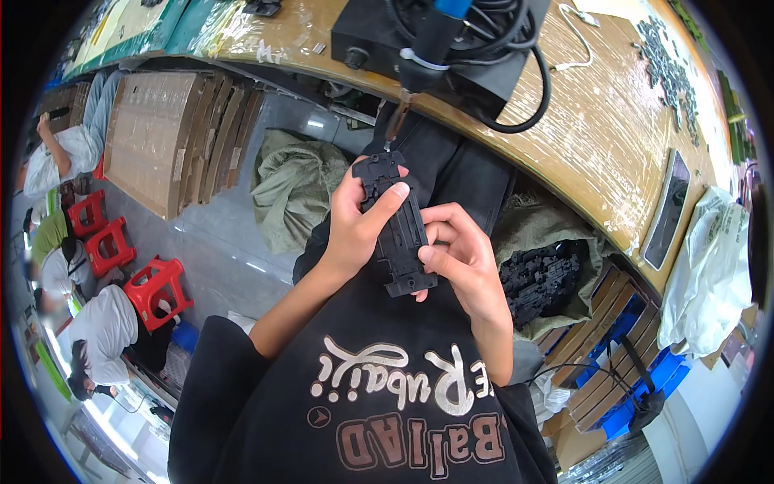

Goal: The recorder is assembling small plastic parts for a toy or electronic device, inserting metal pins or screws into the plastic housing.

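head view: left grip (355, 234), right grip (465, 260) holding black part (397, 246); tan worktable (601, 121) ahead; red stools (153, 288) on grey floor (234, 270).

A glossy grey floor (230, 256) reflects short streaks of white light. Across the top runs a long wood-toned table (597, 129), its surface glinting under clear film; a teal-edged work surface (172, 32) adjoins it at the upper left. Three red plastic stools (159, 284) stand in a row at the left, near upright cardboard panels (149, 141) stacked face to face. Brightness lines the lower-left rim.
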`<state>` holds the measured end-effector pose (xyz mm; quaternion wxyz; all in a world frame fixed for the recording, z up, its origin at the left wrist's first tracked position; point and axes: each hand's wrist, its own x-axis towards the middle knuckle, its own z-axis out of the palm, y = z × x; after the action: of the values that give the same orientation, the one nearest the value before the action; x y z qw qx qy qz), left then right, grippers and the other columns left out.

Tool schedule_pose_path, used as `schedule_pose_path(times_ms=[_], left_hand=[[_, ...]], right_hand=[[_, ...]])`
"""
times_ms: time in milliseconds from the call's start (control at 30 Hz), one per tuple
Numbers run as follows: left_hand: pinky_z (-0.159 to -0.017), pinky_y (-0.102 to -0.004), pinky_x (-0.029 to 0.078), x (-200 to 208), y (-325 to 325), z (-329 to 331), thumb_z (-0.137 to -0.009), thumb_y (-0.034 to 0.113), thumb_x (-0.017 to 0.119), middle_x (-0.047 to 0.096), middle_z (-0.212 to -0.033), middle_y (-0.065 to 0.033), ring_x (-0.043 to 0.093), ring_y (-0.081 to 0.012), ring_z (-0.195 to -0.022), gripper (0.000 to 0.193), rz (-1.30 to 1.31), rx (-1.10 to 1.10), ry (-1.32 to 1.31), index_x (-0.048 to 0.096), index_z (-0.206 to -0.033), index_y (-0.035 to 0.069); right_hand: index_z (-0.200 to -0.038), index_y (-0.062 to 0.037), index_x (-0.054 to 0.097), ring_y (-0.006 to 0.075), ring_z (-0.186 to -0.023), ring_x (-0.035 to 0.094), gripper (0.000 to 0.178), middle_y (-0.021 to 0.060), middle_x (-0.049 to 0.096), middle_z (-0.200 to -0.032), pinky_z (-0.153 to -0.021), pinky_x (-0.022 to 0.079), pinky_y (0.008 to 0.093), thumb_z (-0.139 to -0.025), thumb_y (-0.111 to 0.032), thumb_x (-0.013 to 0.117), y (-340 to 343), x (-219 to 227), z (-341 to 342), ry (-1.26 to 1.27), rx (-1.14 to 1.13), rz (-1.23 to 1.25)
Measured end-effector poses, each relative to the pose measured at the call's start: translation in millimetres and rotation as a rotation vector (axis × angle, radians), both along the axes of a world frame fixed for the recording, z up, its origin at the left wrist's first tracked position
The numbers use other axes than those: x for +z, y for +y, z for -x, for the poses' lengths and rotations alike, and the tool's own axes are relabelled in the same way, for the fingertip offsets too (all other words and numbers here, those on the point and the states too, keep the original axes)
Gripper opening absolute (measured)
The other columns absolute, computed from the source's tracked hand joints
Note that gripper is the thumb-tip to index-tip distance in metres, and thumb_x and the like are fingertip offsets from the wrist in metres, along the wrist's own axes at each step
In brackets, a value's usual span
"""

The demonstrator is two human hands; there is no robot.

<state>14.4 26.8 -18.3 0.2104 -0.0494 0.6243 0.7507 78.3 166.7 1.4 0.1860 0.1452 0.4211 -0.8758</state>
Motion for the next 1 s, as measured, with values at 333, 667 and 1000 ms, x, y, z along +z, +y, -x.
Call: schedule_pose_path(times_ms=[333,667,1000], left_hand=[[-0.062,-0.0199,0.041,13.3,-7.6,11.6,-0.077,0.01,0.059,0.05,-0.082,-0.0013,0.049,-0.0058,-0.071,0.02,0.028,-0.029,0.071,0.051,-0.093,0.0],[-0.06,-0.0196,0.042,14.0,-5.6,13.9,-0.077,0.008,0.06,0.05,-0.082,-0.0013,0.051,-0.0056,-0.07,0.021,0.005,-0.057,0.111,0.05,-0.093,0.0],[-0.061,-0.0194,0.042,11.0,-5.9,15.3,-0.077,0.008,0.06,0.053,-0.082,-0.0016,0.05,-0.0054,-0.069,0.019,0.003,-0.04,0.062,0.051,-0.093,0.001]], right_hand=[[-0.105,0.0031,0.041,0.0096,-0.068,0.055,0.028,0.0054,0.051,-0.08,-0.054,0.048,0.021,-0.08,0.003,0.053,-6.7,6.3,8.6,0.012,0.018,0.004],[-0.106,0.0027,0.04,0.0102,-0.071,0.054,0.03,0.0065,0.052,-0.081,-0.058,0.047,0.021,-0.079,0.005,0.052,-4.4,15.3,8.9,-0.028,-0.016,0.019],[-0.104,0.0014,0.043,0.0083,-0.069,0.052,0.028,0.0049,0.052,-0.08,-0.06,0.044,0.0199,-0.078,0.004,0.054,-5.1,7.1,9.8,0.011,-0.019,0.0]])
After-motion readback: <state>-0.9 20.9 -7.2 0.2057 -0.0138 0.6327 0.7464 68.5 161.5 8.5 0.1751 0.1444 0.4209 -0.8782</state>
